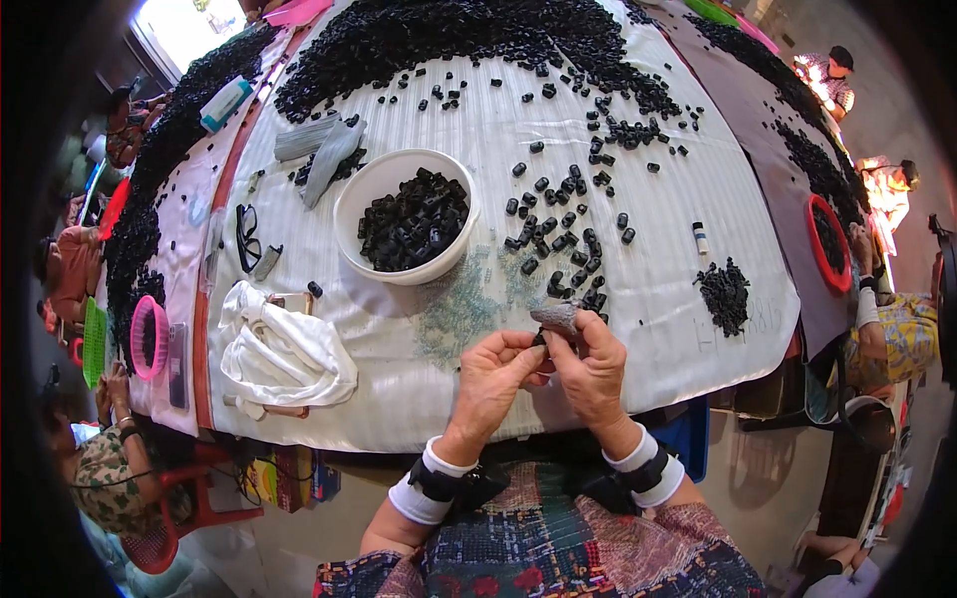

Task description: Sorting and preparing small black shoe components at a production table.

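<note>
My left hand [495,379] and my right hand [593,374] meet at the table's near edge, fingers closed. Between the fingertips is a small black plastic piece [539,340], mostly hidden by the fingers. A grey cloth finger cover [554,315] wraps the index finger of the right hand. Just beyond the hands lie scattered black cylindrical plastic parts [549,226]. To their left, a white bowl [351,221] holds many similar black parts. Tiny clear bits [451,324] are spread on the cloth between the bowl and the hands.
A large heap of black parts [449,40] covers the far table. Nearby are a white cloth bag [284,349], eyeglasses [245,239], grey cloth strips [334,159], a small white-and-dark tube [700,238] and a small black pile [724,297]. Other people sit along both sides.
</note>
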### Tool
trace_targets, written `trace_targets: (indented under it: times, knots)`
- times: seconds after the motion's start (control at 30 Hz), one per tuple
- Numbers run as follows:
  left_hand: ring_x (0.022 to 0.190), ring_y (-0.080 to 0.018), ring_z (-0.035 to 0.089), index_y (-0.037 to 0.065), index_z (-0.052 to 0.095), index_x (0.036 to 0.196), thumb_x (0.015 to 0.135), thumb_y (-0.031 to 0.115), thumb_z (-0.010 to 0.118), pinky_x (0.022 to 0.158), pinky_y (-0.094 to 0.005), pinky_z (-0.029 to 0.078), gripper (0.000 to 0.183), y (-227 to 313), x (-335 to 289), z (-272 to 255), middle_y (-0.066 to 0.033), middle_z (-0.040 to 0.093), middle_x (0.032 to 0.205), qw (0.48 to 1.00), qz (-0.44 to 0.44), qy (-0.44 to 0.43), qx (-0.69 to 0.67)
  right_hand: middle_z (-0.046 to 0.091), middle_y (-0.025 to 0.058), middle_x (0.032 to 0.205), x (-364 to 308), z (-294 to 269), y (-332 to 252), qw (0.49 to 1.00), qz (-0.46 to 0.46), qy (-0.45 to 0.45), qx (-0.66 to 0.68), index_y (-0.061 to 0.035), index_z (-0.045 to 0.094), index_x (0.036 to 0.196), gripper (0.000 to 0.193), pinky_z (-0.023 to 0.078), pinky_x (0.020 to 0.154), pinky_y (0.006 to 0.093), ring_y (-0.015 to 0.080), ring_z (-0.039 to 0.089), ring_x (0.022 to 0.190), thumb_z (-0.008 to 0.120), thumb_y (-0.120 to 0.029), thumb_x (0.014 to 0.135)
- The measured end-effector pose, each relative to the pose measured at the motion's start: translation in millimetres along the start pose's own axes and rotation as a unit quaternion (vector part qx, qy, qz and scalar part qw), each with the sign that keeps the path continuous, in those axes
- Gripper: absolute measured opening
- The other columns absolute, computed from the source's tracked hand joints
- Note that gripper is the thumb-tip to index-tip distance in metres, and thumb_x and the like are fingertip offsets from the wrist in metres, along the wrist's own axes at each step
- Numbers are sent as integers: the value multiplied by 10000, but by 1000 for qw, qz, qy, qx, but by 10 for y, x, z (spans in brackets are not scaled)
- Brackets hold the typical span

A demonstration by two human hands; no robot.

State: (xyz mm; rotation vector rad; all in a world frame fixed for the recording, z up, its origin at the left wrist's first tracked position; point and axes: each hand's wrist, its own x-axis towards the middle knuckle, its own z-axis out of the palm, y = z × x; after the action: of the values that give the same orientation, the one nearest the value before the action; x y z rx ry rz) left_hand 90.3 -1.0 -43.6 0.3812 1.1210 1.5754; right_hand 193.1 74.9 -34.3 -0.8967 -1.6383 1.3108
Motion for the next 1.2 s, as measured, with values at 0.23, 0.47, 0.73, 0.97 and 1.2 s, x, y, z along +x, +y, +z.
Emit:
trace_targets:
  times: [0.23, 0.47, 0.73, 0.97, 1.2]
  knots:
    - [751, -159, 661, -17, 576, 993, 869, 75, 605, 602, -210, 532, 157, 18, 16, -22, -109, 663, 883, 999, -25, -17, 13, 631, 50, 800, 5, -57, 30, 998, 44, -22, 43, -31, 625, 964, 175, 474, 628, 235, 79, 581, 706, 604, 19, 797]
    - [738, -153, 660, -23, 579, 981, 866, 74, 608, 602, -215, 535, 153, 31, 2, 18, -106, 663, 846, 999, -23, -17, 20, 620, 62, 794, -40, -78, 96, 999, -35, -18, -20, -27, 620, 959, 178, 473, 617, 239, 99, 584, 690, 602, 25, 790]
    - [675, -125, 642, -12, 593, 978, 864, 77, 603, 581, -211, 535, 145, 70, 1, 5, -97, 663, 825, 998, -57, -15, 33, 607, 77, 785, -52, -84, 58, 999, -33, -17, -8, -28, 627, 968, 196, 476, 609, 257, 131, 589, 680, 593, 32, 784]
    - [666, -118, 637, -11, 597, 988, 869, 95, 600, 570, -210, 532, 160, 102, -40, 29, -92, 661, 820, 997, -58, -22, 43, 610, 101, 805, -44, -148, 20, 994, -91, -35, -44, -29, 634, 976, 217, 487, 618, 275, 181, 607, 688, 584, 44, 777]
    - [649, -108, 628, -6, 606, 981, 866, 88, 592, 552, -207, 523, 149, 86, -17, 21, -67, 645, 821, 997, -67, -2, 33, 582, 127, 786, -64, -132, 51, 983, -152, -36, -93, -22, 624, 977, 256, 485, 625, 304, 252, 590, 697, 581, 75, 744]
